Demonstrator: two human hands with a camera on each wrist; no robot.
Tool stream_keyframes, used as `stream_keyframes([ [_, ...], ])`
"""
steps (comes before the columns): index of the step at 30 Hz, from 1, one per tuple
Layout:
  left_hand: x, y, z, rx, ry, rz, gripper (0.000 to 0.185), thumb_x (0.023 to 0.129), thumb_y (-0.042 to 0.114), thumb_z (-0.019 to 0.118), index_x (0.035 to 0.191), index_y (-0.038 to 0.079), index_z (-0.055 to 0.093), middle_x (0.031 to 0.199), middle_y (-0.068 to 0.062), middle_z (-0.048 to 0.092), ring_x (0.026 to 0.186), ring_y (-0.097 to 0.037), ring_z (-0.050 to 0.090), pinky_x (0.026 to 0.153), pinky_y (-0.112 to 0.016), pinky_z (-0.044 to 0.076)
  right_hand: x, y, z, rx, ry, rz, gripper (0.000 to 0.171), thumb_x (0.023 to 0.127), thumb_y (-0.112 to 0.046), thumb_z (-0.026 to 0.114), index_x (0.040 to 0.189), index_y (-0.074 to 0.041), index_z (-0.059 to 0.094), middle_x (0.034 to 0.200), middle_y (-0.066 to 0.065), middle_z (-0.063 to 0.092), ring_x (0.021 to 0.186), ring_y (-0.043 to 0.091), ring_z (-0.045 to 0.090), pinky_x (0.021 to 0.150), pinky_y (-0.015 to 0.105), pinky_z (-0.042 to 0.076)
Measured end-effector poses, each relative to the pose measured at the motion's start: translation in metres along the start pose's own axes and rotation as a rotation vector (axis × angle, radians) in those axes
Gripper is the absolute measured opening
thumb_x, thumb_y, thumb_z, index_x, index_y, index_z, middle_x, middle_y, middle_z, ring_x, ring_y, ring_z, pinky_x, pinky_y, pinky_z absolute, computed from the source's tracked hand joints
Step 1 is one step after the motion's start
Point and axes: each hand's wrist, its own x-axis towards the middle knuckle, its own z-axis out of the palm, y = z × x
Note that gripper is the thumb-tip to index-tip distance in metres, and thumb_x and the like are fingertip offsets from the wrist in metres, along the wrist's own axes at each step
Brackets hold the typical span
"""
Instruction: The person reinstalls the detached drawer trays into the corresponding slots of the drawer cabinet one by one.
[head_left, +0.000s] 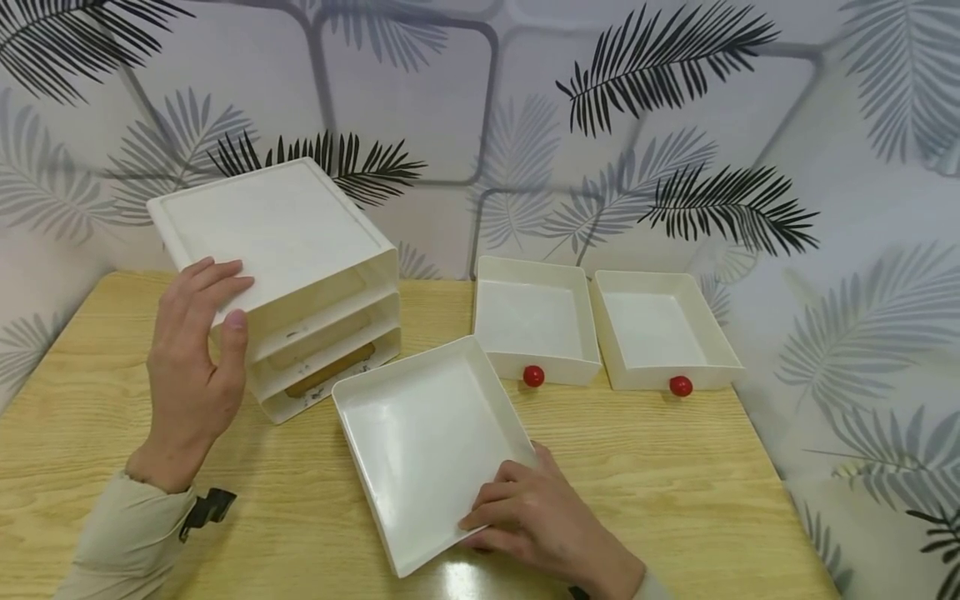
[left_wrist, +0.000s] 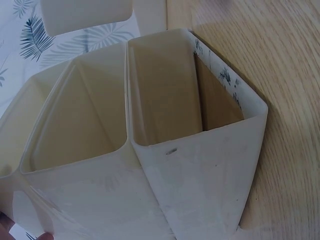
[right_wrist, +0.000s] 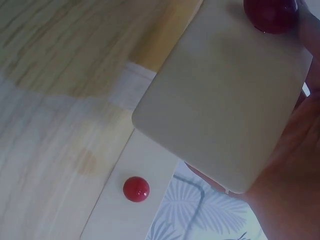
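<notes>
My left hand (head_left: 197, 367) rests at the near left corner of a white three-slot drawer cabinet (head_left: 273, 221), fingers lying over its top and thumb by the front edge. The slots face toward the right front; in the left wrist view the lowest slot (left_wrist: 165, 90) shows a brown opening in its floor. With my right hand (head_left: 536, 508) I grip the front wall of a white drawer (head_left: 431, 442), fingertips over the inside. This drawer is tilted in front of the cabinet, its far left corner close to the lowest slot. Its red knob (right_wrist: 272, 14) shows in the right wrist view.
Two more white drawers, one nearer the cabinet (head_left: 532, 317) and one at the right (head_left: 652, 325), stand side by side on the wooden table (head_left: 637, 467). Each has a red knob facing forward. A leaf-patterned wall (head_left: 525, 125) borders the table behind and at the right.
</notes>
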Motion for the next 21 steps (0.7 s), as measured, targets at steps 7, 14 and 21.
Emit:
stream_keyframes([
  [7, -0.001, -0.001, 0.0, -0.003, 0.001, 0.001, 0.044, 0.108, 0.034, 0.05, 0.126, -0.001, 0.07, 0.139, -0.018, 0.067, 0.144, -0.033, 0.05, 0.127, -0.037, 0.033, 0.009, 0.001, 0.009, 0.006, -0.066, 0.001, 0.011, 0.088, -0.045, 0.078, 0.095, -0.038, 0.082, 0.091, -0.03, 0.072, 0.086, -0.005, 0.052, 0.101, 0.048, 0.036],
  [14, 0.0, -0.002, 0.001, -0.004, -0.001, 0.01, 0.045, 0.108, 0.035, 0.049, 0.126, -0.001, 0.07, 0.139, -0.018, 0.067, 0.144, -0.034, 0.05, 0.127, -0.039, 0.034, 0.019, 0.005, 0.014, -0.007, -0.108, 0.023, 0.012, 0.088, -0.047, 0.077, 0.093, -0.038, 0.082, 0.089, -0.029, 0.072, 0.083, -0.005, 0.051, 0.103, 0.055, 0.04],
  [21, 0.0, -0.002, 0.0, 0.0, -0.002, 0.009, 0.046, 0.108, 0.035, 0.049, 0.126, -0.001, 0.07, 0.139, -0.018, 0.067, 0.144, -0.034, 0.05, 0.127, -0.039, 0.033, 0.031, 0.004, 0.016, 0.016, -0.146, 0.033, 0.011, 0.089, -0.047, 0.077, 0.093, -0.038, 0.082, 0.088, -0.029, 0.071, 0.082, -0.004, 0.05, 0.11, 0.069, 0.039],
])
